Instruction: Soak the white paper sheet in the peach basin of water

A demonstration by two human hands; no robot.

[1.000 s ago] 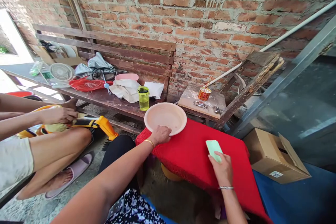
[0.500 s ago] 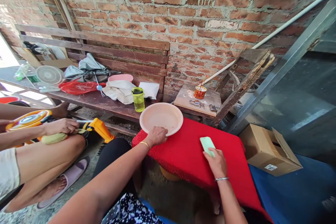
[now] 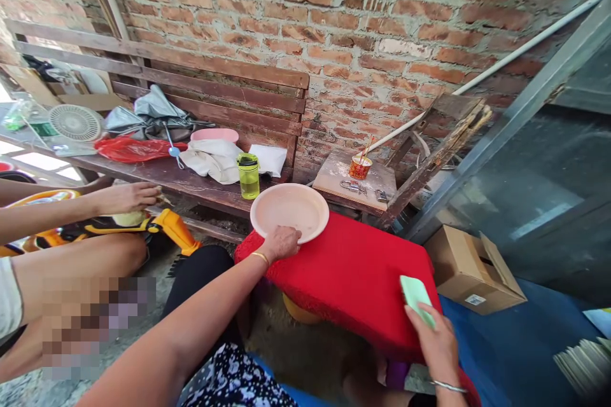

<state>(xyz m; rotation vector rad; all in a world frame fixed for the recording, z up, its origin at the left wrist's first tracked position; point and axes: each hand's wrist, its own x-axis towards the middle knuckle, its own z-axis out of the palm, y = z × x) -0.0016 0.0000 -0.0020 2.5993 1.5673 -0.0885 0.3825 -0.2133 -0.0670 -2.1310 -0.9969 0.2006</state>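
Observation:
My left hand [image 3: 282, 241] is closed on the near rim of a pale pink plastic basin [image 3: 298, 203]. The basin rests at the left end of a table with a red cloth [image 3: 344, 286]. A few small specks show on its bottom; I cannot tell whether it holds water. In my right hand [image 3: 436, 337] is a flat mint-green thing [image 3: 417, 297], rectangular with rounded corners and phone-like. That hand is over the table's right edge, well apart from the basin. Just beyond the basin a yellow-green water bottle [image 3: 249, 178] stands upright on the bench.
Along the brick wall runs a wooden bench [image 3: 214, 194] with a fan [image 3: 76, 122], a red bag [image 3: 138, 148] and cloths. A low board [image 3: 329, 181] carries a small tin [image 3: 359, 168] and padlocks. A cardboard box [image 3: 470, 270] stands at right. Another person's hand [image 3: 133, 196] works at left.
My right hand has moved right and nearer to me with the mint-green thing. My left hand stays on the basin's rim. The other person's hand has lifted to the right.

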